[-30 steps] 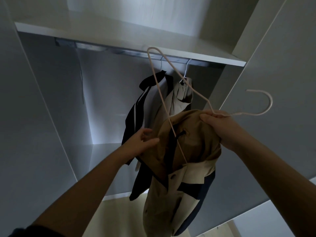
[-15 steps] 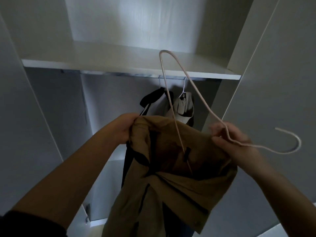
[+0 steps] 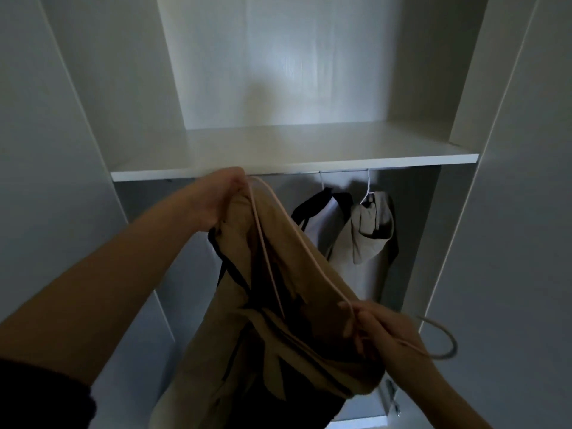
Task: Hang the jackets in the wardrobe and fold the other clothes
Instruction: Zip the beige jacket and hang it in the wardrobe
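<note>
Two hands share the load: your left hand [image 3: 216, 202] pinches the tan jacket [image 3: 278, 342] against the hanger [image 3: 269, 264] corner, while your right hand [image 3: 387, 332] grips the hanger neck and fabric, below the wardrobe shelf [image 3: 294, 162].

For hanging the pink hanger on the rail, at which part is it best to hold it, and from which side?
Hold the pink hanger at its neck, just under the hook, coming from below on the right, where the right hand pinches it. That grip probably leaves the hook's open curve free for the rail, with the tan jacket hanging beneath.
</note>
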Action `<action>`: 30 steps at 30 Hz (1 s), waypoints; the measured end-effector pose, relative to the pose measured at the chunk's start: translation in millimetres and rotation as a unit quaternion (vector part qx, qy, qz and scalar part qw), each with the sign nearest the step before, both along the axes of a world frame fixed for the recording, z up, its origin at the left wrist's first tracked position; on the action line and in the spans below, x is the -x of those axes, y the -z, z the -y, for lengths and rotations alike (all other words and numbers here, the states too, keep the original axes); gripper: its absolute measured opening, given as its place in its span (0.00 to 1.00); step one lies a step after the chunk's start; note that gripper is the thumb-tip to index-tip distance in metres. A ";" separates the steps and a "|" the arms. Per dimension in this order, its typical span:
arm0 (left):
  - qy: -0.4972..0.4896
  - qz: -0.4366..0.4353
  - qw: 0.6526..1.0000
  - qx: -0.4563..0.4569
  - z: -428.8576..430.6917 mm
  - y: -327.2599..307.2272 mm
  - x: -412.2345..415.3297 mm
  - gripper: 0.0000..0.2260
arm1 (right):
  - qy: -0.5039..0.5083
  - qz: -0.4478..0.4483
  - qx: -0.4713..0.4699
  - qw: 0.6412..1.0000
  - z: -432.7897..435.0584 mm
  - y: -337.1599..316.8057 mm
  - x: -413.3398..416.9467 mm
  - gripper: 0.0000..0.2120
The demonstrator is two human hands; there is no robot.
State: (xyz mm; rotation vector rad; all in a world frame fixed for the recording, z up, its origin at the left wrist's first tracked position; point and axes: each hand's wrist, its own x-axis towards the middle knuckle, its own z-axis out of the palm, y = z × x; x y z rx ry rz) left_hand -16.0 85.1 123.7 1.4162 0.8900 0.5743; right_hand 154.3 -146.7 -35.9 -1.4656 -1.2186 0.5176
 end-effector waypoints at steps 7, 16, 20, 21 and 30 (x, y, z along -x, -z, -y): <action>0.035 -0.077 0.990 -0.113 -6.8 -17.4 14.9 0.13 | -0.023 0.121 0.078 0.989 -7.2 10.4 5.5 0.17; -0.009 -0.189 0.851 -0.490 -2.3 14.6 -8.4 0.11 | 0.036 0.111 0.096 0.988 -0.7 1.8 5.1 0.17; 0.008 -0.122 0.813 -0.570 10.2 28.4 -28.7 0.10 | -0.031 0.115 0.215 0.969 -12.9 -8.6 -6.8 0.13; 0.023 -0.117 0.806 -0.580 13.9 29.8 -35.2 0.10 | -0.038 0.097 0.233 0.967 -14.6 -13.1 -10.3 0.12; 0.126 -0.124 0.841 -0.512 47.8 95.3 -50.4 0.10 | -0.081 0.068 0.229 0.968 -16.2 -67.2 -48.9 0.11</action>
